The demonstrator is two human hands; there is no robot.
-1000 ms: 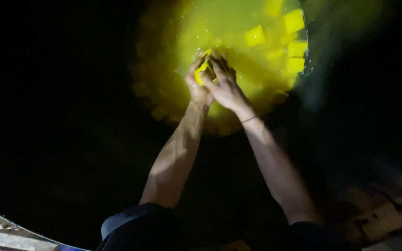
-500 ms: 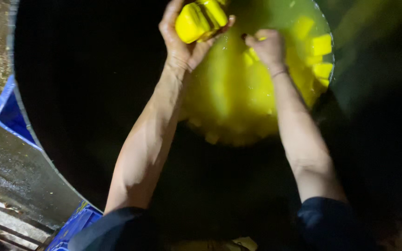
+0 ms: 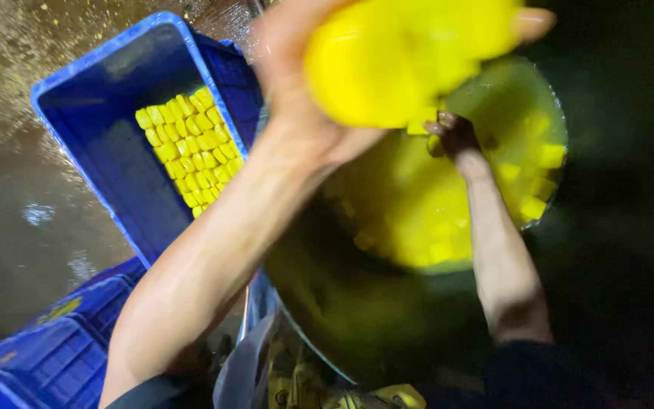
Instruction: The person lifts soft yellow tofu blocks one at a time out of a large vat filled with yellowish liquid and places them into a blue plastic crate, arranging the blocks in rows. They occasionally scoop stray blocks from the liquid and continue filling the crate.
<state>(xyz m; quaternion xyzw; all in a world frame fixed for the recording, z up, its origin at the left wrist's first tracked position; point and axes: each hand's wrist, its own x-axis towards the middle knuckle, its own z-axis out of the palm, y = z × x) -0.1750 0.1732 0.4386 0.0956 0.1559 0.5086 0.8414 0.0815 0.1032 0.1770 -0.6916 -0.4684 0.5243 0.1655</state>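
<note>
Far left: wet, speckled floor (image 3: 17,220), with stacked blue crates (image 3: 47,348) at the bottom corner. Above these, an open blue crate (image 3: 107,113), tilted in the view, holding neat rows of yellow blocks (image 3: 187,148) packed against its right wall, the rest of its bottom bare. Next across, the left hand (image 3: 304,98), raised close to the camera and blurred, fingers curled and clamped around a handful of yellow blocks (image 3: 410,53), held above the near rim of a large dark vat (image 3: 342,318). Inside the vat, bright yellow liquid (image 3: 410,212) with loose yellow cubes (image 3: 546,159) floating toward its right side. Further right, the right hand (image 3: 456,136), low at the liquid surface, just under the raised handful, touching a small yellow piece (image 3: 418,127); fingers bent, but too dark and blurred to tell whether closed on it. Right edge: darkness only.
</note>
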